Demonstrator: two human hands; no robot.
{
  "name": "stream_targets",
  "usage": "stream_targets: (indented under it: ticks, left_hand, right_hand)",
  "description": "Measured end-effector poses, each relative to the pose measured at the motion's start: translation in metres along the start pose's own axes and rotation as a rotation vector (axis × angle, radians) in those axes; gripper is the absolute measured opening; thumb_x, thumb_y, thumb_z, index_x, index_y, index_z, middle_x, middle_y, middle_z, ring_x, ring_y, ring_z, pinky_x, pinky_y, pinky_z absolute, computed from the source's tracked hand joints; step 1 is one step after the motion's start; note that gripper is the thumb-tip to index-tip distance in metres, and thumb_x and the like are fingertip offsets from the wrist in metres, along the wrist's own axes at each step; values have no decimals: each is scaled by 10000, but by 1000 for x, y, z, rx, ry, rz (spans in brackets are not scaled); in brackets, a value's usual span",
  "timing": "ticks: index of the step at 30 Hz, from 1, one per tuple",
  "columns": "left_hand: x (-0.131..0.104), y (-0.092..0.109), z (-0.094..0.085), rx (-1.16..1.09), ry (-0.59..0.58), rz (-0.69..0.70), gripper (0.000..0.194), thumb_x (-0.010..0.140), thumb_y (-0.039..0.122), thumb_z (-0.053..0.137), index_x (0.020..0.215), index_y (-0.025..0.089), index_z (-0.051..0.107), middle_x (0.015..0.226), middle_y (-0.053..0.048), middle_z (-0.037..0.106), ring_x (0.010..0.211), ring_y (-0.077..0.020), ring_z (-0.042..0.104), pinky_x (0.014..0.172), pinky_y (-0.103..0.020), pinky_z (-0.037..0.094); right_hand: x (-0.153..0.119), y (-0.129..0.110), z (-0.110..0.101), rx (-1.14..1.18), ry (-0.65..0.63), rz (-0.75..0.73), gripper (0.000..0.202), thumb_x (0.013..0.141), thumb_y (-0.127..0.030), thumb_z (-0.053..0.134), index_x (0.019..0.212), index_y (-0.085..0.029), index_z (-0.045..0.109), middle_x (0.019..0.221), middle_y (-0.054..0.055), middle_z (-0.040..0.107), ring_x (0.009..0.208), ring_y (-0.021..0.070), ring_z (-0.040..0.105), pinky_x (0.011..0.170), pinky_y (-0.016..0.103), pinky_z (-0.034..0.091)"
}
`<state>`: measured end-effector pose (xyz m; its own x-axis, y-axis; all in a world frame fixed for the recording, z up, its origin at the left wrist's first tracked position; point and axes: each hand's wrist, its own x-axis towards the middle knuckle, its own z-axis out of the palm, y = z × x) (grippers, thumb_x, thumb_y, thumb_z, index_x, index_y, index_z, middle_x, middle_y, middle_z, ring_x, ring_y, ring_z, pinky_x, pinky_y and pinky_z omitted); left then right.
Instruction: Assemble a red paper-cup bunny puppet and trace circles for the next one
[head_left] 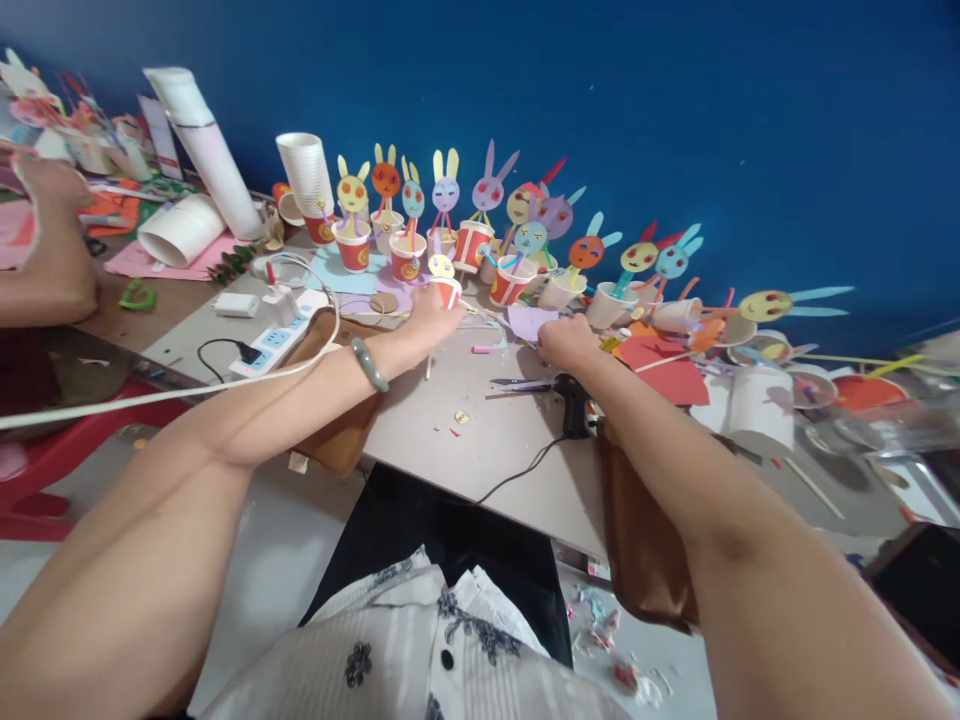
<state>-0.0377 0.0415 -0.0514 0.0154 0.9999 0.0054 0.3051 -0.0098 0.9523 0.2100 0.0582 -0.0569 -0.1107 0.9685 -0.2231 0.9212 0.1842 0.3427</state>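
Observation:
My left hand (435, 318), with a jade-coloured bangle on its wrist, is closed around a small red-and-white paper cup (448, 291). A yellow paper rabbit head (441, 265) shows just above that cup. My right hand (568, 342) is closed at the edge of a piece of purple paper (529, 322); its fingertips are mostly hidden. Behind both hands stands a row of paper cups with rabbit figures, among them a red cup (511, 282) with a blue-faced rabbit. Scissors (517, 385) and a black glue gun (574, 407) lie nearer me, below my right hand.
A power strip (281, 335) with a white cable is at the left, near stacked white cups (305, 172). Red paper (664, 368) lies right of my right hand. Scraps dot the table (420, 425). Another person's arm (49, 240) reaches in at far left.

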Motion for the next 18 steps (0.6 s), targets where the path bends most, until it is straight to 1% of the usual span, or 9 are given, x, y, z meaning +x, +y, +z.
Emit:
stream_targets:
  ticks: [1,2,4,6,8,9,11,14,18]
  left_hand:
    - [-14,2,-5,44,-4,47,414,790,191,690,1197,162,622,1408,-160,557,1312,-303,550,1139,-467,460]
    - [-29,3,-9,157,-74,178,477,803,193,687,1270,146,602,1443,-173,547,1348,-303,535,1164,-457,437]
    - [-62,2,-19,337,-299,426,488,870,207,625,1354,152,584,1428,-151,609,1333,-272,576,1175,-437,424]
    - [-94,-5,-25,553,-484,548,355,910,231,587,1251,159,659,1232,-123,728,1169,-263,668,1152,-469,427]
    - [-120,-14,-28,720,-607,630,292,941,242,567,1186,146,694,1158,-123,759,1129,-273,678,1183,-509,377]
    - [-129,-19,-27,775,-624,668,307,962,265,561,1211,142,691,1181,-131,755,1150,-277,666,1190,-507,365]
    - [-142,-29,-24,861,-594,733,334,976,347,582,1214,139,690,1258,-146,732,1204,-303,627,1199,-513,344]
    - [-150,-40,-19,942,-538,706,450,1006,457,554,1280,115,658,1320,-161,708,1243,-331,594,1211,-543,313]
    - [-154,-52,-15,944,-504,700,463,1032,503,504,1291,152,660,1412,-144,673,1292,-313,577,1255,-557,240]
  right_hand:
    - [0,0,0,2,5,-2,367,935,-223,537,1167,-49,761,1159,286,757,1152,356,683,986,456,398]
    - [0,0,0,6,7,-2,369,926,-237,550,1166,-56,764,1158,280,760,1151,360,683,982,459,403]
    - [-1,3,-3,21,4,1,351,896,-272,593,1129,-93,785,1147,247,773,1128,361,690,955,450,425]
    - [-5,8,-8,40,3,17,324,871,-303,624,1082,-132,801,1126,209,785,1086,351,701,901,424,450]
    - [-11,12,-12,59,14,39,312,866,-323,633,1069,-158,802,1105,181,789,1042,334,709,841,393,463]
    - [-14,13,-14,71,21,46,308,866,-328,634,1070,-168,800,1093,169,791,1022,323,711,815,378,465]
    - [-22,15,-15,105,37,55,281,855,-318,645,1051,-187,797,1060,143,794,988,306,711,777,360,464]
    - [-30,14,-11,165,89,56,253,843,-262,638,1033,-201,795,1031,119,798,983,300,712,764,355,462]
    - [-39,14,-7,179,156,86,388,881,-175,569,1230,-177,736,1082,141,795,1010,304,716,785,361,463]
